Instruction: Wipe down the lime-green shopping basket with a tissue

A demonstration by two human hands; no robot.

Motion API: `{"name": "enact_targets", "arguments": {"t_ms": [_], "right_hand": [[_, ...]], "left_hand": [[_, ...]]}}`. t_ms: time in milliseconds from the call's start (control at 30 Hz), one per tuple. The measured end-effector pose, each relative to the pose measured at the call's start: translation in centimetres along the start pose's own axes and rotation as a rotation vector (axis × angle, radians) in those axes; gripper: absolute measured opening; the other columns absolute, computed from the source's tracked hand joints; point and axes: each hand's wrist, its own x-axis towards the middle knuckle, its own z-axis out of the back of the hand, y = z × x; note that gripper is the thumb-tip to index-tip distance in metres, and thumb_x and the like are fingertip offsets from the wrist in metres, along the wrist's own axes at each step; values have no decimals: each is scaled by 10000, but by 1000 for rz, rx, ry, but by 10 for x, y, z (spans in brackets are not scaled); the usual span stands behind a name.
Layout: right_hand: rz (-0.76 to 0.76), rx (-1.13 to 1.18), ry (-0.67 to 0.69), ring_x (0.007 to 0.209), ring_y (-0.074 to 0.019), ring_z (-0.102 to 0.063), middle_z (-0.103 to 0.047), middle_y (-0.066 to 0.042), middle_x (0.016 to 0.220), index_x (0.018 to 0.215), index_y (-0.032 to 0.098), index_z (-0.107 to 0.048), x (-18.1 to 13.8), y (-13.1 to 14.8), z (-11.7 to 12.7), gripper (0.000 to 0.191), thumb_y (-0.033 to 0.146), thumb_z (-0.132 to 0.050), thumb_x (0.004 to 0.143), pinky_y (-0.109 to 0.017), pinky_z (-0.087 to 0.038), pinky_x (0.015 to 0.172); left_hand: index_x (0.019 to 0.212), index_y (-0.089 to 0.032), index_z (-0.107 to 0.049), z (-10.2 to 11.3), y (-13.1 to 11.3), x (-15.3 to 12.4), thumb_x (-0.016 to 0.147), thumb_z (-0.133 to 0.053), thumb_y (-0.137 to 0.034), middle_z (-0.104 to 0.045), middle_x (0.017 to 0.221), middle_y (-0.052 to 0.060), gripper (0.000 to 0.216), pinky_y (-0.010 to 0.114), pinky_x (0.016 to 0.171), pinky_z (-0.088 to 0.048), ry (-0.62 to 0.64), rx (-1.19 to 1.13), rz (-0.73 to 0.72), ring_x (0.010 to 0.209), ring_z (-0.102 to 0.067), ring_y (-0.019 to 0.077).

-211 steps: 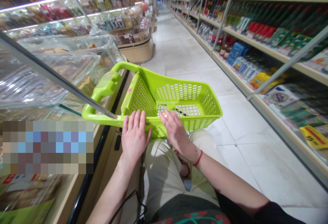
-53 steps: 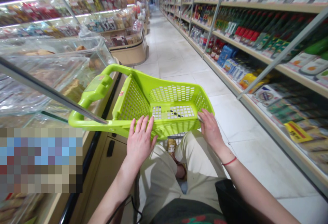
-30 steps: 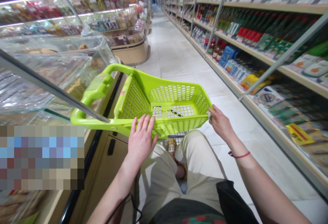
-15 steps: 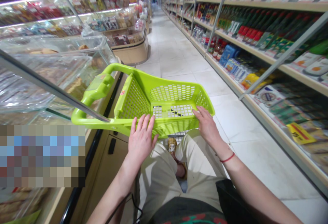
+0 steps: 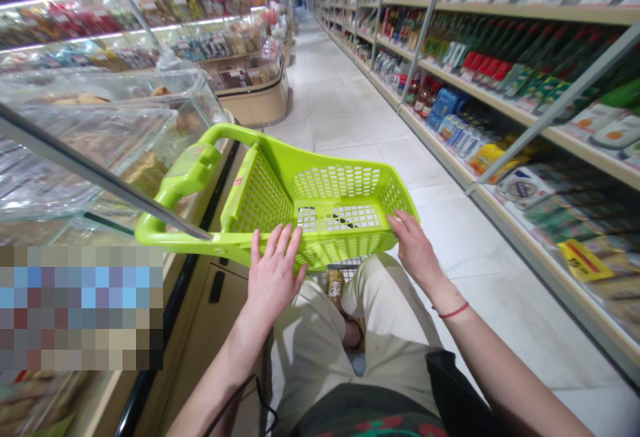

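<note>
Crosswise before my knees stands a lime-green plastic shopping cart (image 5: 330, 240) with a slotted basket. Nothing lies on the basket's visible bottom. My left hand (image 5: 273, 267) lies on the near rim, left of the middle, its fingers stretched out and slightly spread across the edge, thumb apart. Farther right, my right hand (image 5: 414, 240) rests on the rim by the basket's corner. Its fingers are extended and lie loosely over the edge; its thumb is hidden. The cart's looped handle (image 5: 187, 170) is at the left, apart from both hands.
Shelves of bottles and packages (image 5: 505, 77) line the right side. At the left is a counter with clear covers over food (image 5: 90, 133), and packaged goods are displayed beyond it. A tiled aisle floor (image 5: 340, 97) runs ahead. A slanted metal post (image 5: 100, 170) crosses before the handle.
My right hand has slid a little to the right along the rim, toward the basket's corner. My left hand and the cart have hardly moved.
</note>
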Motion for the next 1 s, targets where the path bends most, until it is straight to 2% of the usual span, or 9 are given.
{"name": "enact_targets", "arguments": {"t_ms": [133,233,367,500,633,700,833,933,1000], "right_hand": [[110,-2,63,1424,-257,-455,-545,-144,1476,1476,241,-473,16,41,-11,748,-77,-364,808,-551,-412,1154],[144,-8,63,1393,-240,-494,-579,-147,1443,1479,217,-459,21,51,-13,684,-52,-364,858,-523,-420,1152],[103,-29,66,1361,-258,-526,-601,-158,1409,1429,193,-505,13,27,-3,542,25,-395,925,-546,-428,1140],[21,-5,39,1391,-293,-487,-593,-152,1396,1373,218,-556,2,-8,9,440,125,-442,958,-574,-449,1120],[-3,42,26,1368,-290,-505,-605,-139,1357,1400,247,-533,-1,-15,11,466,139,-439,956,-579,-460,1112],[23,37,25,1355,-281,-513,-615,-138,1327,1410,245,-522,2,-4,7,508,88,-407,941,-584,-440,1126],[129,3,31,1342,-262,-516,-615,-164,1308,1391,203,-545,16,34,-6,563,-6,-361,902,-534,-454,1119],[194,-8,56,1327,-263,-526,-616,-182,1319,1368,182,-570,26,61,-16,558,-26,-363,892,-499,-477,1095],[202,-13,66,1300,-261,-549,-626,-173,1317,1360,190,-576,29,67,-18,544,-20,-374,900,-497,-485,1086]], "left_hand": [[1511,-162,-408,0,0,0,938,-528,-388,-499,1523,135,627,591,1257,-58,-5,0,0,1449,-399,318],[1511,-164,-411,-1,2,0,950,-508,-382,-497,1525,133,609,584,1256,-77,-13,6,-7,1448,-404,313],[1496,-179,-440,0,2,0,959,-492,-383,-487,1532,140,578,573,1252,-126,-24,11,-7,1456,-398,311],[1434,-218,-534,4,3,1,925,-560,-386,-437,1558,175,537,555,1210,-259,-46,39,30,1484,-343,366],[1429,-287,-532,5,4,1,928,-556,-382,-468,1537,157,511,667,1207,-162,-62,64,40,1459,-376,372],[1434,-296,-522,5,5,0,935,-544,-386,-496,1513,153,507,692,1205,-112,-60,83,34,1432,-412,365],[1452,-290,-501,6,5,0,941,-537,-394,-523,1479,159,523,681,1205,-117,-45,95,31,1409,-436,358],[1467,-280,-480,7,5,0,941,-534,-387,-534,1468,154,539,668,1208,-121,-35,93,26,1407,-437,350],[1482,-236,-458,7,6,0,947,-521,-379,-546,1460,151,557,646,1219,-112,-39,82,26,1405,-441,340]]}}
